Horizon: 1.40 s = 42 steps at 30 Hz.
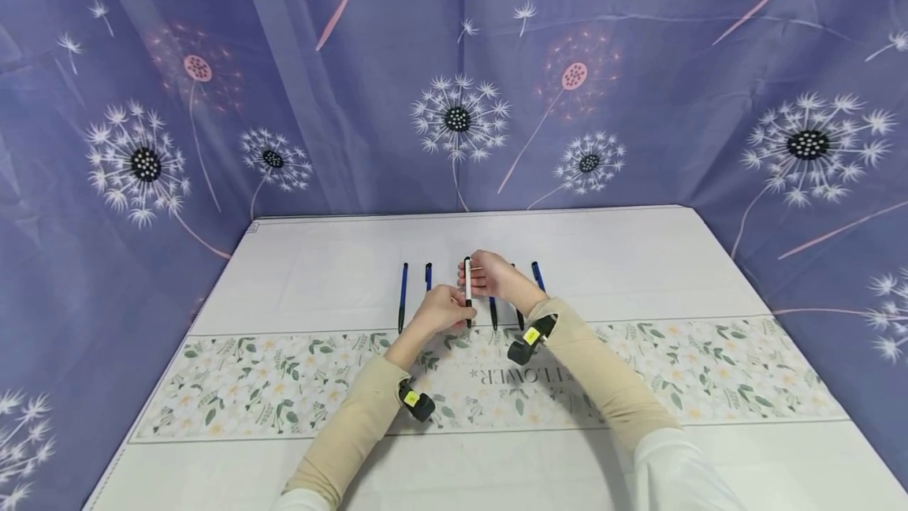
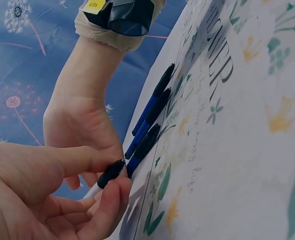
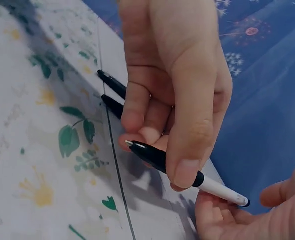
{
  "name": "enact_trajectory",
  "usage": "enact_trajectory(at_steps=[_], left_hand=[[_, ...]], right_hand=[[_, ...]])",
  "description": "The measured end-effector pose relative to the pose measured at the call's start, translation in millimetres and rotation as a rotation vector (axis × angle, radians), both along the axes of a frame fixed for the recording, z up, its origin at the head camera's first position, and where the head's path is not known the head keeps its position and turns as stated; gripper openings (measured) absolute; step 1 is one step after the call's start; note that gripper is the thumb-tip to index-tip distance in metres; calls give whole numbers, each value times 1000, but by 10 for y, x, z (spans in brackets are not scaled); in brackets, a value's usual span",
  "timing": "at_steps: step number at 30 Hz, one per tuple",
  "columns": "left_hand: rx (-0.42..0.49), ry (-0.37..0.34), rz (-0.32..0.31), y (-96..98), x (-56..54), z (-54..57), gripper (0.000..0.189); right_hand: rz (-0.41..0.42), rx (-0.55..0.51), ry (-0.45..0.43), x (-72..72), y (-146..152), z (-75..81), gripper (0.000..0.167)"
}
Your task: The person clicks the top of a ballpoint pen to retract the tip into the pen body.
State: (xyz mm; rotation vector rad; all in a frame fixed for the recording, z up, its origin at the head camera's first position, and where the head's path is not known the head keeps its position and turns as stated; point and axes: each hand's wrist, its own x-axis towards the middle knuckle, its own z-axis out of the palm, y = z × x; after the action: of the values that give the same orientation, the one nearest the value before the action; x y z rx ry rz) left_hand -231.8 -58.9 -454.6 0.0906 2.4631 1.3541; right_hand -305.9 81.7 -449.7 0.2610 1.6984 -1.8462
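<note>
A white pen (image 1: 468, 278) with a black grip stands out between the two hands, its pointed tip towards the person. My left hand (image 1: 441, 309) pinches it by the black grip (image 2: 111, 173) between thumb and fingers. Around the pen's far end is my right hand (image 1: 493, 274), its fingers extended behind the barrel. In the right wrist view, the right thumb (image 3: 276, 193) lies apart from the white barrel (image 3: 222, 191). Blue pens with black grips lie on both sides: one at far left (image 1: 403, 290), another partly behind the left hand (image 1: 429, 274), and several on the right (image 1: 493, 312).
A white cloth (image 1: 638, 259) covers the table, crossed by a floral band (image 1: 248, 385) with printed lettering. The right forearm partly covers the rightmost blue pen (image 1: 537, 274). Purple dandelion curtains (image 1: 355, 101) enclose the back and sides.
</note>
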Motion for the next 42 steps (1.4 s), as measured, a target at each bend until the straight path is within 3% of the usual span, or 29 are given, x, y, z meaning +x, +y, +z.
enact_trajectory(at_steps=[6,12,20,26,32,42], left_hand=[[33,17,-34,-4,-4,-2,19],[86,13,-38,1,-12,-27,16],[213,-85,-8,-17,-30,-83,17],[366,-198,49,-27,-39,-105,16],[522,-234,12,-32,-60,-125,26],[578,-253,17,-28,-67,-132,27]], right_hand=[[-18,-170,-77,-15,9,1,31],[-59,-239,-104,-31,-35,16,32],[-58,-311,-131,-22,-62,48,31],[-65,-339,-116,-13,-73,70,33],[-84,-342,-102,-22,-79,92,33],[-89,-351,-127,-33,-100,104,34]])
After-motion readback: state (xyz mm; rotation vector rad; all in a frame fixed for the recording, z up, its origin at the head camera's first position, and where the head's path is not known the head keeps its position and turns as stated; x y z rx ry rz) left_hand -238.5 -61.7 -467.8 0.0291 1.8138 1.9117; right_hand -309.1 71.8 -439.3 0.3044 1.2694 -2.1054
